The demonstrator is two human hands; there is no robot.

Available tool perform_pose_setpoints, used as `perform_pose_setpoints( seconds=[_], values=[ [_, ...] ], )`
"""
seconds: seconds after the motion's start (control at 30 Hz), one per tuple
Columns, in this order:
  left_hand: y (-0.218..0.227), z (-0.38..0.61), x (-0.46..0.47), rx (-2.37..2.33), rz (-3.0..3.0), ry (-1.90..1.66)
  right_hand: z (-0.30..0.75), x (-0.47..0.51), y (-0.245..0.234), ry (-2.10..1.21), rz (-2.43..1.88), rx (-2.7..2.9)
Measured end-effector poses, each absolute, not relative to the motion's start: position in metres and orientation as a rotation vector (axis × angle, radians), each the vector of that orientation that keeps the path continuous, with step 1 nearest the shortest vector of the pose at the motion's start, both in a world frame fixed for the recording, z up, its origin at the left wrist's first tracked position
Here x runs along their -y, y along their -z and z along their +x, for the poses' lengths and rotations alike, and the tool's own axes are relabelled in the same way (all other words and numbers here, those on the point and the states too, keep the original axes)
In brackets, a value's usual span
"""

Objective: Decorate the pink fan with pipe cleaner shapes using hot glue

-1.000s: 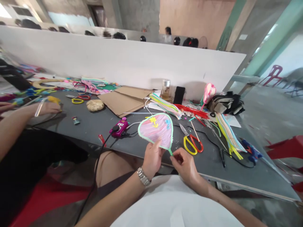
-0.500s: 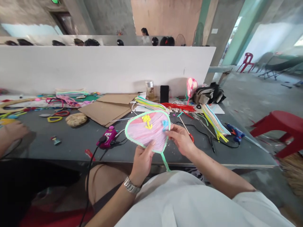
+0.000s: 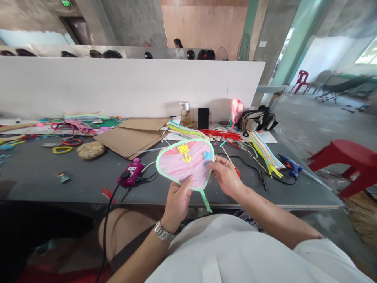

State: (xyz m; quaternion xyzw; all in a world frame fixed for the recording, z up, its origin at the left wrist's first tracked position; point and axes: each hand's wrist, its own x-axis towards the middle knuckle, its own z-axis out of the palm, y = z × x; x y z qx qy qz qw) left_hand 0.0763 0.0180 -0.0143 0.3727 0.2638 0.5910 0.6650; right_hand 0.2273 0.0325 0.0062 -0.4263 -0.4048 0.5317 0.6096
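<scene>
Over the front edge of the table I hold a pink pipe-cleaner craft piece, a rounded panel bordered in fuzzy green with a green stem hanging below. A yellow flower with a stem and leaves sits near its top. At its right side is a small blue flower. My left hand pinches the lower edge, thumb on the front face. My right hand closes on the right edge, fingertips against the blue flower; whether they press the flower itself or just the border, I cannot tell.
A purple power adapter with a black cord lies left of the piece. Behind are cardboard, a jar, a phone and red pipe cleaners. On the right lie a blue glue gun and pastel pipe cleaners.
Another person's hand at the far left has gone out of view. The view has shifted slightly. Both my hands keep their hold on the craft piece, with little movement.
</scene>
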Motion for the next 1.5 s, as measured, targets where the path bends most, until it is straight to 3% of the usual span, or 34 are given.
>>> perform_pose_setpoints(
  seconds=[0.4, 0.83, 1.5],
  values=[
    [0.024, 0.075, -0.028, -0.552, 0.827, -1.354, 0.223, -0.039, 0.004, -1.225, -0.910, 0.913],
    [0.055, 0.091, -0.106, -0.642, 0.707, -1.436, 0.223, -0.108, 0.043, -1.242, -0.932, 0.847],
    [0.079, 0.095, -0.107, -0.718, 0.675, -1.417, 0.230, -0.109, 0.059, -1.290, -0.963, 0.861]
  ],
)
